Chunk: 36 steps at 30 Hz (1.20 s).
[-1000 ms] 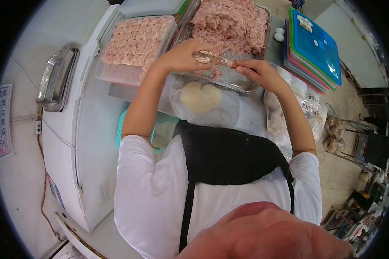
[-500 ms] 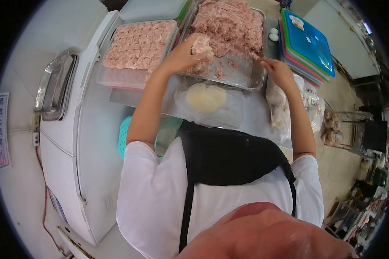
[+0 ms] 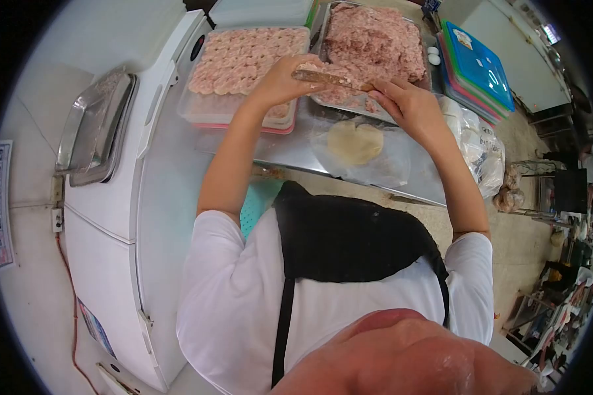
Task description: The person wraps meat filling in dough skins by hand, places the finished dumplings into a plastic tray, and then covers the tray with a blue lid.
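Note:
My left hand (image 3: 278, 84) is closed around a dumpling (image 3: 311, 64) of pinkish minced meat, held over the near left corner of the metal tray. My right hand (image 3: 412, 110) grips one end of a narrow flat spatula (image 3: 329, 78), whose meat-smeared blade reaches across to the dumpling. Beyond both hands, a large mound of minced meat (image 3: 375, 43) fills most of the tray. Rows of shaped dumplings (image 3: 247, 56) sit in a clear plastic container left of it. Nearer my body, round pale wrappers (image 3: 356, 141) lie on a plastic sheet.
Two white eggs (image 3: 433, 55) and a stack of coloured lids (image 3: 474, 66) stand right of the tray. Plastic bags (image 3: 479, 150) lie at the table's right end. A white chest freezer (image 3: 168, 171) is at the left, with a teal perforated basket (image 3: 260, 204) near my apron.
My right hand has moved left with the spatula, bringing its blade from the meat tray to the dumpling in my left hand. The view has shifted, so the table items appear further right.

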Tool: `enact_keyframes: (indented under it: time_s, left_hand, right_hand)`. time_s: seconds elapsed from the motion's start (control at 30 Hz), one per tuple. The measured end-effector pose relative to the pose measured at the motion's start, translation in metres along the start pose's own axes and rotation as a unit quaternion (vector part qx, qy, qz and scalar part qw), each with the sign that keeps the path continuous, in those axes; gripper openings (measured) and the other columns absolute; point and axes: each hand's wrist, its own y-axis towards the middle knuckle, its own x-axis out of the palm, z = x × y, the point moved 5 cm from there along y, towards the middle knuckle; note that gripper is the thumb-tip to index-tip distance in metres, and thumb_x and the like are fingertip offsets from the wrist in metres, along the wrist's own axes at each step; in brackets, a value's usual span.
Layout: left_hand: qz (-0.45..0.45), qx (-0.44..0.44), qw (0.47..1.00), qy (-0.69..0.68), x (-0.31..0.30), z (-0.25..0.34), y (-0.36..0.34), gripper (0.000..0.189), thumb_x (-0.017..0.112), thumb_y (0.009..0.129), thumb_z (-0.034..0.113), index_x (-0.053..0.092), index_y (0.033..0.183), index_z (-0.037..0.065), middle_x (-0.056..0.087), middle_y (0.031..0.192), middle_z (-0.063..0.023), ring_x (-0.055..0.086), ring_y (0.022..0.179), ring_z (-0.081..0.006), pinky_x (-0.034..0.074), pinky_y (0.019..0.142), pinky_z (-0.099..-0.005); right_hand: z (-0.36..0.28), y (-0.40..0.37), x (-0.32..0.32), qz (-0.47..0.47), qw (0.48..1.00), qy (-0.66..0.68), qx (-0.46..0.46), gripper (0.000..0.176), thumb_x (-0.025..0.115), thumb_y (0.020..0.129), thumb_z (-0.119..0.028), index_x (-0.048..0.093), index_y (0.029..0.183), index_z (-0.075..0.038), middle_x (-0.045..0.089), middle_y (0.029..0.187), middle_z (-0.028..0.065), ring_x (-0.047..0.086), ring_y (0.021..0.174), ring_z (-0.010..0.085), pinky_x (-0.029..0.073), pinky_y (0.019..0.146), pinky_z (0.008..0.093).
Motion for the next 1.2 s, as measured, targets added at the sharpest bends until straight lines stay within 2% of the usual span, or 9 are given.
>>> enact_keyframes:
  time_s: [0.07, 0.2, 0.3, 0.4, 0.5, 0.6, 0.73, 1.1, 1.2]
  left_hand:
    - [0.049, 0.001, 0.999, 0.018, -0.010, -0.007, -0.019, 0.050, 0.078, 0.072, 0.027, 0.061, 0.112, 0.002, 0.066, 0.104, -0.0117, 0.061, 0.100, -0.0237, 0.044, 0.091, -0.0356]
    - [0.106, 0.054, 0.993, 0.007, -0.043, -0.004, -0.056, 0.051, 0.078, 0.072, 0.028, 0.061, 0.114, 0.006, 0.067, 0.101, -0.0106, 0.062, 0.097, -0.0243, 0.045, 0.090, -0.0365]
    - [0.003, -0.083, 0.994, -0.066, -0.057, -0.011, -0.068, 0.062, 0.079, 0.069, 0.039, 0.059, 0.118, 0.007, 0.067, 0.101, -0.0129, 0.063, 0.097, -0.0281, 0.048, 0.085, -0.0364]
    - [0.003, -0.154, 0.985, -0.073, -0.067, -0.038, -0.077, 0.068, 0.078, 0.068, 0.045, 0.058, 0.120, 0.006, 0.065, 0.105, -0.0168, 0.063, 0.099, -0.0305, 0.048, 0.084, -0.0374]
    - [0.076, -0.016, 0.992, 0.096, -0.071, -0.085, -0.085, 0.058, 0.079, 0.070, 0.031, 0.058, 0.119, 0.007, 0.067, 0.092, -0.0112, 0.062, 0.079, -0.0201, 0.050, 0.072, -0.0349]
    - [0.031, -0.048, 0.990, 0.126, -0.058, -0.119, -0.088, 0.058, 0.077, 0.070, 0.026, 0.057, 0.120, 0.004, 0.066, 0.092, -0.0148, 0.062, 0.081, -0.0224, 0.049, 0.072, -0.0351]
    - [0.016, -0.053, 0.985, 0.164, -0.032, -0.129, -0.079, 0.060, 0.073, 0.070, 0.023, 0.053, 0.122, 0.001, 0.061, 0.111, -0.0236, 0.060, 0.099, -0.0383, 0.046, 0.090, -0.0409]
    - [0.055, -0.172, 0.973, 0.147, 0.008, -0.111, -0.055, 0.076, 0.069, 0.076, 0.018, 0.030, 0.139, -0.002, 0.055, 0.119, -0.0289, 0.058, 0.104, -0.0399, 0.045, 0.089, -0.0418]
    - [0.117, -0.099, 0.978, 0.143, 0.011, -0.108, -0.056, 0.075, 0.067, 0.076, 0.012, 0.030, 0.139, -0.003, 0.056, 0.115, -0.0311, 0.054, 0.108, -0.0431, 0.044, 0.093, -0.0421]
  right_hand:
    - [-0.015, 0.009, 0.006, -0.018, 1.000, -0.024, -0.003, 0.023, 0.058, 0.090, -0.028, 0.066, 0.105, -0.014, 0.064, 0.087, 0.0101, 0.062, 0.076, 0.0323, 0.050, 0.065, 0.0400]
    - [-0.045, 0.022, -0.004, -0.036, 0.981, 0.192, 0.018, 0.030, 0.053, 0.093, -0.030, 0.063, 0.109, -0.007, 0.064, 0.088, 0.0168, 0.062, 0.081, 0.0339, 0.049, 0.070, 0.0377]
    - [-0.075, 0.023, 0.036, -0.085, 0.986, 0.139, 0.021, 0.030, 0.053, 0.094, -0.026, 0.062, 0.114, -0.006, 0.065, 0.090, 0.0176, 0.063, 0.083, 0.0330, 0.048, 0.072, 0.0371]
    - [-0.071, 0.023, 0.050, -0.103, 0.974, 0.189, 0.065, 0.030, 0.054, 0.094, -0.022, 0.061, 0.115, -0.002, 0.065, 0.093, 0.0163, 0.063, 0.083, 0.0249, 0.048, 0.076, 0.0317]
    - [-0.047, 0.001, 0.057, -0.090, 0.965, 0.198, 0.144, 0.032, 0.054, 0.095, -0.024, 0.061, 0.114, 0.001, 0.067, 0.096, 0.0125, 0.061, 0.086, 0.0180, 0.047, 0.079, 0.0284]
    - [-0.027, -0.031, 0.053, -0.013, 0.960, 0.211, 0.183, 0.033, 0.055, 0.094, -0.026, 0.061, 0.114, 0.000, 0.067, 0.094, 0.0106, 0.060, 0.082, 0.0161, 0.047, 0.075, 0.0275]
    - [-0.002, -0.070, 0.052, -0.019, 0.908, 0.257, 0.329, 0.034, 0.057, 0.094, -0.028, 0.062, 0.112, 0.001, 0.061, 0.082, 0.0028, 0.050, 0.072, 0.0094, 0.043, 0.067, 0.0230]
    - [0.046, -0.080, 0.044, -0.013, 0.912, 0.240, 0.334, 0.033, 0.059, 0.093, -0.027, 0.063, 0.110, 0.002, 0.063, 0.084, 0.0042, 0.052, 0.075, 0.0095, 0.043, 0.069, 0.0232]
    - [0.069, -0.075, 0.050, -0.039, 0.926, 0.230, 0.297, 0.034, 0.058, 0.093, -0.027, 0.063, 0.110, 0.002, 0.065, 0.089, 0.0077, 0.055, 0.079, 0.0119, 0.045, 0.073, 0.0249]
